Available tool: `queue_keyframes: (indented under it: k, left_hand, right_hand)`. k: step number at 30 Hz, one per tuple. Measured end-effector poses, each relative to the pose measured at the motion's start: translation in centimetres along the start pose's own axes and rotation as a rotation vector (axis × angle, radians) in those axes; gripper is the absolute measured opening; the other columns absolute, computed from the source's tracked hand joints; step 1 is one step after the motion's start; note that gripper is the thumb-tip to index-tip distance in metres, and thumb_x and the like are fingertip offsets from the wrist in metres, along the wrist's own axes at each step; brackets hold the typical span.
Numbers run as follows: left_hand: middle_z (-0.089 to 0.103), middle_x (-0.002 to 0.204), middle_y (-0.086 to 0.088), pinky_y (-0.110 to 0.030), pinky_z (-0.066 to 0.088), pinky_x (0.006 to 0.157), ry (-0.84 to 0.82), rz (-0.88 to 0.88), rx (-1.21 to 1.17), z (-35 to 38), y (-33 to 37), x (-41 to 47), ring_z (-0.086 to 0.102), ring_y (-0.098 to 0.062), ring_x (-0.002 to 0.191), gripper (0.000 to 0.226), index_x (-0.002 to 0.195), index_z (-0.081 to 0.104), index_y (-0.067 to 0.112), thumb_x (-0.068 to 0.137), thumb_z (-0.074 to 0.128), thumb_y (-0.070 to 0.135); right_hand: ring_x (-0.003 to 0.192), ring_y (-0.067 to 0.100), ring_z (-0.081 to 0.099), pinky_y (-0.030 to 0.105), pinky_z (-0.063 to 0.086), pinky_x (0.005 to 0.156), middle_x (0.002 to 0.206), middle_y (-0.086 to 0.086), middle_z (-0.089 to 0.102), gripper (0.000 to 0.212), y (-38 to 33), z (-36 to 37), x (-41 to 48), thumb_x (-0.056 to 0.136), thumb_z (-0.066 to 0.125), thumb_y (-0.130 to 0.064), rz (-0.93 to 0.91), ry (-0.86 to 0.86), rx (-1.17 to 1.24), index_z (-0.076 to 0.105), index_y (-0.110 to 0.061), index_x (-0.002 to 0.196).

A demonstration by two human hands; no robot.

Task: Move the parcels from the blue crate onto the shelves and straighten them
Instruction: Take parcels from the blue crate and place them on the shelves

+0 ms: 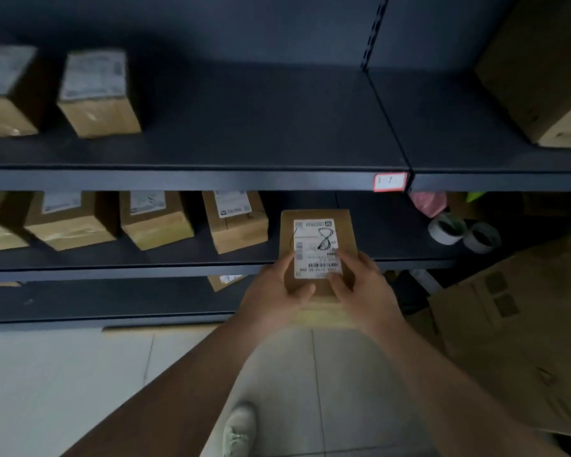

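Observation:
A small brown parcel [317, 225] with a white label marked "8" lies partly on the middle shelf [178, 262], its near end sticking out over the shelf edge. My left hand [277, 291] grips its near left corner and my right hand [360, 285] grips its near right corner, thumbs on the label. To its left, several labelled parcels [234, 222] stand in a row on the same shelf. Two more parcels [99, 94] sit on the upper shelf [244, 127] at the left. The blue crate is out of view.
A large carton [541, 70] fills the upper shelf's right end. Two tape rolls [447, 227] and a pink bag [429, 202] lie right of the held parcel. Big cardboard boxes [524, 324] stand on the floor at right. My shoe [239, 427] is on the tiled floor below.

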State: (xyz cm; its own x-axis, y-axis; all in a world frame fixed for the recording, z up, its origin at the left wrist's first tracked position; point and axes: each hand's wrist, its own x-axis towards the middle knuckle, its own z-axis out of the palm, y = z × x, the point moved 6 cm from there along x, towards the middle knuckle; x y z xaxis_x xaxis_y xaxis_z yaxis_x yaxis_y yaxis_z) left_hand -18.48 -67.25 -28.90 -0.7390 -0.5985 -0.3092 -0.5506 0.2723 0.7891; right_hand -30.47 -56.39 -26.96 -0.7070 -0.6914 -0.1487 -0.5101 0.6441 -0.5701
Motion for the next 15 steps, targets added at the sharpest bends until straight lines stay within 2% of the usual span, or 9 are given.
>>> queue_keyframes:
  k: [5,7,10,13,15]
  left_hand:
    - [0.051,0.131,0.008,-0.037,0.042,0.102,-0.006,0.061,-0.043,1.5,-2.7,6.9,0.048,-0.011,0.119,0.068,0.140,0.035,0.043,0.079,0.063,0.049]
    - [0.050,0.130,0.008,-0.033,0.040,0.102,0.001,0.079,-0.037,1.9,-3.6,9.3,0.047,-0.011,0.119,0.066,0.140,0.034,0.040,0.082,0.064,0.044]
    - [0.050,0.130,0.008,-0.022,0.037,0.093,0.037,0.123,-0.028,2.1,-4.4,12.4,0.047,-0.010,0.119,0.062,0.141,0.036,0.033,0.086,0.065,0.035]
    - [0.057,0.128,0.004,-0.021,0.039,0.093,0.058,0.164,-0.040,2.3,-4.7,14.3,0.053,-0.014,0.117,0.056,0.137,0.043,0.027,0.086,0.066,0.028]
    - [0.059,0.126,0.003,-0.020,0.040,0.093,0.071,0.174,-0.036,2.6,-5.0,15.3,0.054,-0.015,0.115,0.055,0.137,0.044,0.024,0.086,0.066,0.024]
  right_hand:
    - [0.118,0.025,0.050,0.031,0.042,0.088,0.147,0.007,0.033,0.044,1.9,2.4,6.1,0.096,0.047,-0.030,-0.049,-0.005,-0.031,0.040,-0.029,0.140]
    - [0.118,0.024,0.050,0.031,0.041,0.090,0.147,0.007,0.032,0.045,2.6,3.4,8.4,0.097,0.046,-0.031,-0.069,0.004,-0.047,0.038,-0.029,0.141]
    - [0.115,0.024,0.051,0.031,0.042,0.091,0.142,0.008,0.038,0.044,3.6,5.0,11.8,0.097,0.046,-0.031,-0.113,0.025,-0.045,0.040,-0.026,0.140]
    - [0.119,0.026,0.049,0.037,0.044,0.097,0.140,0.009,0.040,0.043,4.3,6.2,14.5,0.097,0.047,-0.029,-0.138,0.036,-0.029,0.044,-0.024,0.139]
    - [0.121,0.026,0.048,0.034,0.041,0.099,0.142,0.008,0.039,0.041,4.5,6.7,16.1,0.097,0.046,-0.028,-0.141,0.035,-0.035,0.045,-0.024,0.138]
